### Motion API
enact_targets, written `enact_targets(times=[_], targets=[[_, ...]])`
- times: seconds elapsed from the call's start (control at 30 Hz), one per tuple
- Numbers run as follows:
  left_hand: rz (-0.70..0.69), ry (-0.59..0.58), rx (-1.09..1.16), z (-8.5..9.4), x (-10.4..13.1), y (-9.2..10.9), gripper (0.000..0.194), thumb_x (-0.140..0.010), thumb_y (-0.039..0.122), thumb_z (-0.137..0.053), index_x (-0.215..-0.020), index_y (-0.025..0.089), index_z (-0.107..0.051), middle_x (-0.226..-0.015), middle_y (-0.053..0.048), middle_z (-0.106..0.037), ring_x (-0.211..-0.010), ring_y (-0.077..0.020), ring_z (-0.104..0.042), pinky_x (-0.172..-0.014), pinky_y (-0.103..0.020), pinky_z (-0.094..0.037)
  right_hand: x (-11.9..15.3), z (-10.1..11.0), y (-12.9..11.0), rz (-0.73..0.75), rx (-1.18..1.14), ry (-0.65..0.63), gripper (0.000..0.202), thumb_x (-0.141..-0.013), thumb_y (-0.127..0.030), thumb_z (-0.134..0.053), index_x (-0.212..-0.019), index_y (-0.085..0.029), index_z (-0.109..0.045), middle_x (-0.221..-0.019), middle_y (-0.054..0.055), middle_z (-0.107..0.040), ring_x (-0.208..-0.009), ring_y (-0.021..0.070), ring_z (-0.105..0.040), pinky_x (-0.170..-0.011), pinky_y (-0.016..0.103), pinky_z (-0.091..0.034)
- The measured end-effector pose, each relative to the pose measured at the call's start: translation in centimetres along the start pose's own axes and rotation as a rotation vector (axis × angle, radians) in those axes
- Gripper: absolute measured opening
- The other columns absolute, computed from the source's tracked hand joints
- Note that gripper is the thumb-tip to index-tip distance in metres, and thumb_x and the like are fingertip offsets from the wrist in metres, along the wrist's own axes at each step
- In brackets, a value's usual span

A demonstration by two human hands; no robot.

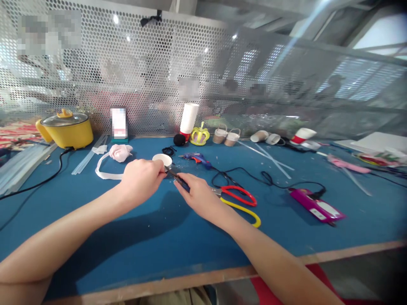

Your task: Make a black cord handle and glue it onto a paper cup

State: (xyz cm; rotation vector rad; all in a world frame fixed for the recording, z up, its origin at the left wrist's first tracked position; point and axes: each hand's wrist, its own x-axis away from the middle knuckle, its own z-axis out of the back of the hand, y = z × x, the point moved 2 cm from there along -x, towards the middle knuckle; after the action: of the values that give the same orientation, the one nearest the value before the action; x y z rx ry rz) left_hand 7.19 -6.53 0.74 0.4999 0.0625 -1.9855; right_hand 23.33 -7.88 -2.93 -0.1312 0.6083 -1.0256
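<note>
My left hand (143, 180) is closed with its fingertips at the near rim of a small white cup (162, 159), whose lower part is hidden behind the hand. From a bundled white fabric strip (120, 153), one end runs along the table to behind this hand. My right hand (200, 195) is closed around a dark, narrow tool (181, 181), its tip touching or nearly touching the left fingertips; its exact kind is unclear. Beside the right wrist lie large scissors (240, 196) with red and yellow handles. A blue glue gun (199, 159) rests just beyond.
A yellow electric pot (68, 130) stands at the left with its cord across the table. At the back are a phone (119, 123), stacked paper cups (188, 118), a yellow crown-like basket (199, 135) and small buckets (220, 134). A purple power strip (316, 206) lies right.
</note>
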Motion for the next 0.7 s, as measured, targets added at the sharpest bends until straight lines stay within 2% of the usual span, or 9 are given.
enact_targets(times=[0.07,0.17,0.3,0.37,0.43,0.5,0.6,0.7], targets=[[-0.007,-0.009,0.051,0.2,0.0,-0.2,0.018,-0.076,0.028,-0.049,-0.074,0.016,-0.063,-0.068,-0.008,-0.067,-0.059,-0.0196,-0.057,-0.050,-0.026,-0.031,-0.2,0.1,-0.2,0.003,-0.039,-0.009,0.019,-0.085,-0.024,-0.046,-0.096,-0.016,-0.059,-0.092,0.009,-0.066,-0.084,0.0205,-0.061,-0.073,0.032,-0.047],[-0.006,-0.059,0.293,0.4,-0.4,-0.7,0.015,-0.073,0.028,-0.054,-0.067,0.016,-0.062,-0.063,-0.004,-0.066,-0.056,-0.0155,-0.056,-0.050,-0.024,-0.034,-0.6,0.6,-0.5,0.021,-0.105,-0.046,0.024,-0.084,-0.028,-0.049,-0.102,-0.015,-0.057,-0.097,0.009,-0.064,-0.087,0.0197,-0.060,-0.075,0.032,-0.047],[0.015,-0.223,0.721,0.6,-0.8,-1.2,0.015,-0.068,0.029,-0.059,-0.063,0.015,-0.059,-0.061,-0.001,-0.065,-0.054,-0.0107,-0.054,-0.049,-0.020,-0.038,-0.8,1.2,-0.8,0.091,-0.113,-0.064,0.028,-0.084,-0.030,-0.049,-0.106,-0.014,-0.054,-0.098,0.010,-0.062,-0.085,0.0183,-0.058,-0.074,0.032,-0.047],[0.037,-0.309,0.844,0.6,-1.0,-1.3,0.016,-0.068,0.029,-0.060,-0.062,0.014,-0.058,-0.060,0.000,-0.065,-0.047,-0.0075,-0.050,-0.044,-0.019,-0.035,-0.8,1.3,-0.8,0.128,-0.104,-0.066,0.028,-0.085,-0.031,-0.048,-0.106,-0.014,-0.053,-0.098,0.010,-0.062,-0.083,0.0177,-0.058,-0.073,0.031,-0.047],[0.049,-0.355,0.886,0.6,-1.0,-1.4,0.018,-0.068,0.031,-0.060,-0.062,0.014,-0.058,-0.059,0.000,-0.064,-0.043,-0.0055,-0.044,-0.041,-0.018,-0.031,-0.8,1.4,-0.7,0.148,-0.094,-0.072,0.028,-0.085,-0.032,-0.048,-0.106,-0.014,-0.053,-0.097,0.010,-0.061,-0.083,0.0175,-0.057,-0.072,0.030,-0.046],[0.022,-0.349,0.893,0.5,-1.0,-1.5,0.019,-0.068,0.031,-0.061,-0.062,0.013,-0.058,-0.059,0.000,-0.064,-0.046,-0.0062,-0.047,-0.044,-0.018,-0.034,-0.7,1.3,-0.6,0.147,-0.080,-0.073,0.028,-0.085,-0.031,-0.048,-0.106,-0.014,-0.054,-0.096,0.010,-0.061,-0.084,0.0179,-0.058,-0.072,0.030,-0.046],[-0.022,-0.258,0.782,0.1,-1.1,-1.5,0.017,-0.068,0.029,-0.060,-0.061,0.013,-0.058,-0.061,-0.002,-0.065,-0.056,-0.0100,-0.055,-0.052,-0.020,-0.041,-0.6,0.9,-0.4,0.113,-0.046,-0.068,0.028,-0.086,-0.031,-0.046,-0.106,-0.013,-0.055,-0.093,0.010,-0.062,-0.082,0.0185,-0.058,-0.072,0.030,-0.046],[0.011,-0.166,0.581,-0.7,-1.2,-1.2,0.014,-0.068,0.026,-0.058,-0.062,0.013,-0.059,-0.061,-0.002,-0.065,-0.054,-0.0113,-0.055,-0.048,-0.020,-0.039,-0.5,0.2,-0.2,0.050,0.021,-0.047,0.027,-0.086,-0.030,-0.045,-0.104,-0.013,-0.056,-0.090,0.010,-0.061,-0.079,0.0196,-0.058,-0.070,0.032,-0.047]])
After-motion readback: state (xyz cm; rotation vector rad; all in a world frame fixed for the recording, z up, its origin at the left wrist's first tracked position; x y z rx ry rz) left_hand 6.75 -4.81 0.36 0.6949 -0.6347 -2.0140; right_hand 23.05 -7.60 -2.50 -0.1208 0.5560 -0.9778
